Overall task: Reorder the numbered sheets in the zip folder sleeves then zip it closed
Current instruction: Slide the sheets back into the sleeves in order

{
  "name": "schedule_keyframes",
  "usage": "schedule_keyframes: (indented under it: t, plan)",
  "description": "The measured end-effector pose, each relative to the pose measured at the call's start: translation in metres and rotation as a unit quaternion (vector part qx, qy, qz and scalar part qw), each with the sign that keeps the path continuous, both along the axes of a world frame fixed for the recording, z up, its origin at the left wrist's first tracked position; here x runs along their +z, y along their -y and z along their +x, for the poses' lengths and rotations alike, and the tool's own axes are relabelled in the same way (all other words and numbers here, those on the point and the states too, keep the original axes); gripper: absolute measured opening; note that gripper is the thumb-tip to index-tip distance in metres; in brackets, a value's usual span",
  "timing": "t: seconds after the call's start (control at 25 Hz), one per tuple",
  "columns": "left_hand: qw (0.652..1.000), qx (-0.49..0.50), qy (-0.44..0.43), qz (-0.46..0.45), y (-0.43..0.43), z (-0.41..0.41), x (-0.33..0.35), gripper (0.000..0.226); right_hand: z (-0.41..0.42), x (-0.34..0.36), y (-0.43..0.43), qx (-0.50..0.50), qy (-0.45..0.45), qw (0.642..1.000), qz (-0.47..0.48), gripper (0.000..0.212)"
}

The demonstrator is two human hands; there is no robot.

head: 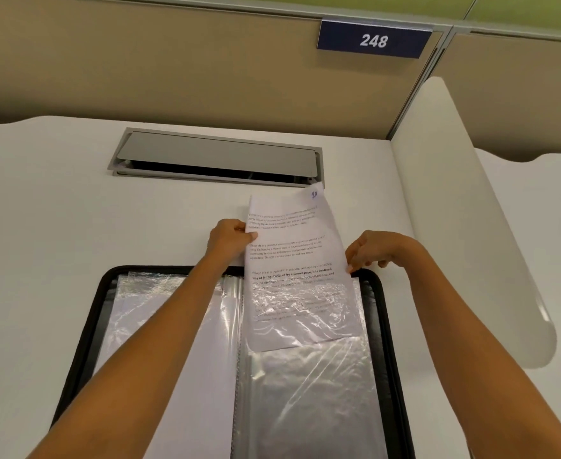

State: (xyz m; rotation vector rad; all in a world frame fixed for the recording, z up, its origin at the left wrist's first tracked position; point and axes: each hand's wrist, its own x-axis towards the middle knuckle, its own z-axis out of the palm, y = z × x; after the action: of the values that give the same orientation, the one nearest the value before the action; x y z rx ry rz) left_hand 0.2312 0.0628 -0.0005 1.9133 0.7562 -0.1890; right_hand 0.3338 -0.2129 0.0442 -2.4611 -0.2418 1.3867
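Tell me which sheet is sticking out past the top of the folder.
The printed sheet on the right, gripped by the left hand; its top overhangs the folder, while the left sheet lies inside.

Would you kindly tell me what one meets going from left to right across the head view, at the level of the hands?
At that level: left hand → printed sheet → right hand → white side divider.
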Motion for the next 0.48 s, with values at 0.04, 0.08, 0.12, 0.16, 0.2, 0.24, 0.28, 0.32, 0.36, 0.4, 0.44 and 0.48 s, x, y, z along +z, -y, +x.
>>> schedule_keyframes:
  t: [0.04, 0.08, 0.12, 0.16, 0.2, 0.24, 0.28, 0.32, 0.36, 0.4, 0.44, 0.48]
  plan:
    - [1.000, 0.010, 0.009, -0.024, 0.000, -0.003, 0.001, 0.015, -0.001, 0.001, -0.001, -0.021, 0.005, 1.000, 0.014, 0.019]
    - [0.998, 0.018, 0.013, -0.056, 0.000, -0.006, 0.003, 0.013, -0.002, 0.001, -0.003, -0.047, 0.009, 0.998, 0.033, 0.022]
    - [0.995, 0.024, 0.012, -0.092, 0.001, -0.009, 0.004, 0.014, -0.004, -0.001, -0.004, -0.074, 0.013, 0.996, 0.054, 0.024]
    - [0.992, 0.023, 0.009, -0.120, 0.003, -0.012, 0.006, 0.017, -0.007, -0.003, -0.007, -0.101, 0.021, 0.992, 0.073, 0.024]
    - [0.991, 0.017, 0.005, -0.133, 0.004, -0.014, 0.007, 0.023, -0.008, -0.005, -0.008, -0.124, 0.032, 0.988, 0.091, 0.022]
    - [0.991, 0.006, 0.003, -0.133, 0.005, -0.016, 0.007, 0.030, -0.010, -0.006, -0.009, -0.138, 0.043, 0.984, 0.104, 0.017]
    - [0.991, -0.002, 0.005, -0.135, 0.005, -0.018, 0.008, 0.037, -0.011, -0.005, -0.008, -0.136, 0.051, 0.983, 0.110, 0.013]
    - [0.990, -0.006, 0.006, -0.139, 0.004, -0.020, 0.009, 0.042, -0.012, -0.003, -0.005, -0.124, 0.056, 0.985, 0.108, 0.010]
    - [0.989, -0.005, 0.006, -0.149, 0.003, -0.021, 0.010, 0.043, -0.012, -0.001, -0.001, -0.109, 0.060, 0.987, 0.101, 0.008]
    - [0.988, -0.006, 0.005, -0.157, 0.001, -0.023, 0.011, 0.040, -0.013, 0.002, 0.004, -0.097, 0.060, 0.989, 0.094, 0.004]
    - [0.987, -0.014, 0.006, -0.160, 0.001, -0.024, 0.011, 0.035, -0.014, 0.005, 0.010, -0.088, 0.058, 0.990, 0.091, 0.004]
    - [0.988, -0.025, 0.007, -0.153, 0.000, -0.026, 0.011, 0.029, -0.015, 0.008, 0.015, -0.083, 0.054, 0.991, 0.090, 0.009]
